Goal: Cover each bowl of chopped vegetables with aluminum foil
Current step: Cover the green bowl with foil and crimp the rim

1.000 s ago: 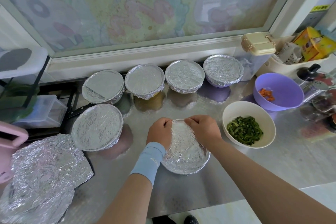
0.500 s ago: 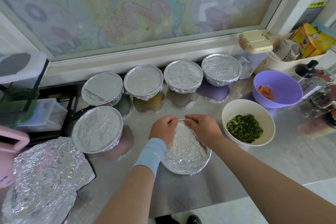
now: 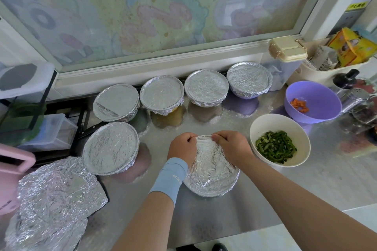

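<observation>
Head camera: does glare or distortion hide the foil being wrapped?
Head view: wide-angle bend curves the window frame; the foil glints but its creases are readable; its far edge, pinched by left hand and right hand, washes out white; no motion blur.

The left hand (image 3: 182, 147) and right hand (image 3: 232, 145) now sit slightly farther apart at the far rim, baring more foil (image 3: 212, 171) edge, which is now creased lengthwise.

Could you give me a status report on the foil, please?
Left hand, right hand pinching foil at its far edge. Five covered bowls; white bowl, purple bowl uncovered. Nothing in the way.
</observation>
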The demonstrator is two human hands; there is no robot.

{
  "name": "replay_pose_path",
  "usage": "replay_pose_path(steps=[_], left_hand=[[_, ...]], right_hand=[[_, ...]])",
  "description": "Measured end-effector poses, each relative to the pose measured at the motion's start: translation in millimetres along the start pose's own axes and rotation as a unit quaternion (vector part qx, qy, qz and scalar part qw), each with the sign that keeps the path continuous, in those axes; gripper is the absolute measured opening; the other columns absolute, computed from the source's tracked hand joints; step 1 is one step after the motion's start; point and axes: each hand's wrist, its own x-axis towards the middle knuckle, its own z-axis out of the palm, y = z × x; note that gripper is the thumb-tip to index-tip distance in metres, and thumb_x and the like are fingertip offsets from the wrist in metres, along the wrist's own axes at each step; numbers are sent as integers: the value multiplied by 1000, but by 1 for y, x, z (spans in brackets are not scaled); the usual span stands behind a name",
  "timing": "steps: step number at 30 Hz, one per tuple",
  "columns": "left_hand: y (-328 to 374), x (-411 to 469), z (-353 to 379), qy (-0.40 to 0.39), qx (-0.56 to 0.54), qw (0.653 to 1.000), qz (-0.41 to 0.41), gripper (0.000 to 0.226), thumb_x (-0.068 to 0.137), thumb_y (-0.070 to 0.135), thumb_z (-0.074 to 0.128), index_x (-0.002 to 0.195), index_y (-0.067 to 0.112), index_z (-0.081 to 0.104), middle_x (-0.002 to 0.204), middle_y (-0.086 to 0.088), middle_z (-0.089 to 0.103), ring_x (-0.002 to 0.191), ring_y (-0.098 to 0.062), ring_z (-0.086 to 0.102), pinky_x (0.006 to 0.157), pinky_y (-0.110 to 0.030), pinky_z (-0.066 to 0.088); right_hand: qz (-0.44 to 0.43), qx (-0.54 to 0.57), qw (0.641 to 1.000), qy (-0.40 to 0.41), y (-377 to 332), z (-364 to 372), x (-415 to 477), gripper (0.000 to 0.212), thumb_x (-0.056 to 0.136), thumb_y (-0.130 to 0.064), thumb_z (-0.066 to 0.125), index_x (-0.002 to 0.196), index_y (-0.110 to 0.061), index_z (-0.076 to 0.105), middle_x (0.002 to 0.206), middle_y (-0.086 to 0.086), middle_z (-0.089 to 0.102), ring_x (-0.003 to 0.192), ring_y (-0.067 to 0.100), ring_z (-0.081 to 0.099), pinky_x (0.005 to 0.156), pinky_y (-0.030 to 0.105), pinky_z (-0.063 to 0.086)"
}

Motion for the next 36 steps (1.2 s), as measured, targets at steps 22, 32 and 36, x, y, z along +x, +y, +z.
replay_pose_path(steps=[22, 32, 36], left_hand=[[2, -18, 10, 50, -39, 998, 1, 46, 88, -1, 39, 110, 24, 72, 103, 10, 69, 91, -9, 59, 70, -9, 39], [-6, -14, 9, 71, -24, 997, 1, 18, 100, 26, 49, 91, 19, 64, 83, 9, 62, 79, -10, 56, 63, -15, 37], [-9, -16, 8, 79, -30, 996, -20, 19, 100, 23, 47, 94, 19, 64, 89, 6, 63, 87, -15, 57, 75, -24, 38]], right_hand=[[41, -18, 998, 52, 0, -3, -15, 31, 94, -42, 58, 119, -28, 69, 108, -7, 73, 101, 17, 66, 89, 29, 50], [46, 2, 996, 72, 8, 3, -22, 24, 98, -37, 53, 100, -25, 74, 80, -4, 72, 80, 18, 64, 76, 32, 52], [56, 37, 997, 38, 7, 0, -19, 26, 98, -38, 53, 105, -24, 74, 91, 0, 74, 89, 20, 66, 82, 33, 52]])
